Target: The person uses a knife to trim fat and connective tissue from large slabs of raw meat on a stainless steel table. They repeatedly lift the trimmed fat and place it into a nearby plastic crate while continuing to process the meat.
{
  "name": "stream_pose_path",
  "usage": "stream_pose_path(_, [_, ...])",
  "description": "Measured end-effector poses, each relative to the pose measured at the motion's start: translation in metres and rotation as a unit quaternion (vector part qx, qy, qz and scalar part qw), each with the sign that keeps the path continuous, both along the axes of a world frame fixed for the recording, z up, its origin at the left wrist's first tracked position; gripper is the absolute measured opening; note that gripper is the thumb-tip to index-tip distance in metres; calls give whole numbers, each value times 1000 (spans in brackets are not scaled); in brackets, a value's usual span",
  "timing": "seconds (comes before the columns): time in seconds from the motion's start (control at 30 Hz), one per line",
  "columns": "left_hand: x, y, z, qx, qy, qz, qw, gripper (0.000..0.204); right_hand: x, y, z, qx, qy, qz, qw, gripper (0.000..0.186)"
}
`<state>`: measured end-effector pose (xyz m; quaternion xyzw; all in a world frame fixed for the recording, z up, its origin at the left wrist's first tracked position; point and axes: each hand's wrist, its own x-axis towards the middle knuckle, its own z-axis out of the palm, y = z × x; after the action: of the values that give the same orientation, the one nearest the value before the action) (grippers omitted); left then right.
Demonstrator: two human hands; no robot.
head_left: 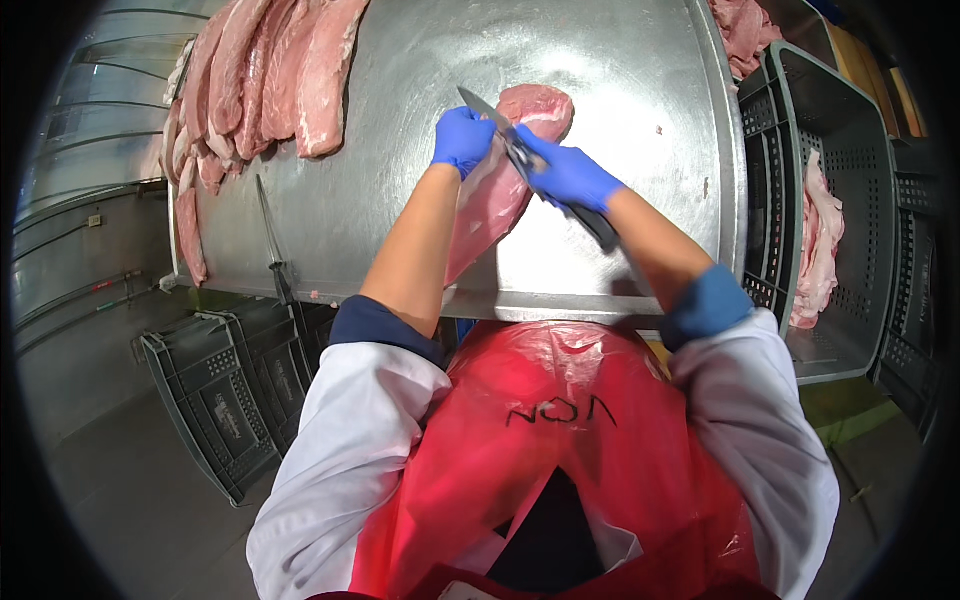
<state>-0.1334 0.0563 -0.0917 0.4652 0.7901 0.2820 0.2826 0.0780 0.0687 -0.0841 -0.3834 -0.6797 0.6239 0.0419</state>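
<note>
Table (400,100), bare metal with a raised rim, occupies the upper centre of the head view. A long piece of pink meat (482,220) lies on it in front of the person, running obliquely from upper right to lower left, its lower end near the front rim.

Right hand (570,178), in a blue glove, is closed around a black-handled knife (519,157). The blade crosses above the upper part of the meat, tip directed to the upper left. Left hand (464,139), also gloved in blue, is positioned at the left side of the meat, just beside the blade, fingers curled; whether they grip the meat cannot be determined.

At the table's left end, several long meat pieces (270,80) lie side by side. Below them, a slender pointed tool (268,222) rests with its dark handle projecting past the front rim. A grey perforated crate (868,215) stands right of the table and contains a pale strip of meat (820,245). A dark crate (215,405) stands at lower left. The person wears a red apron (540,440).
</note>
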Motion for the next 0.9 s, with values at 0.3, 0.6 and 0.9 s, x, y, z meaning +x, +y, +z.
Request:
stream_pose_path(0.3, [3,7,27,0,49,-73,996,20,-21,15,6,-55,51,11,997,81])
stream_pose_path(0.6, [-21,4,24,46,-120,-93,987,20,-23,-7,20,-15,2,34,999,76])
stream_pose_path(0.9, [-43,-12,41,71,-262,-54,961,16,6,-38,28,-85,-8,63,994,79])
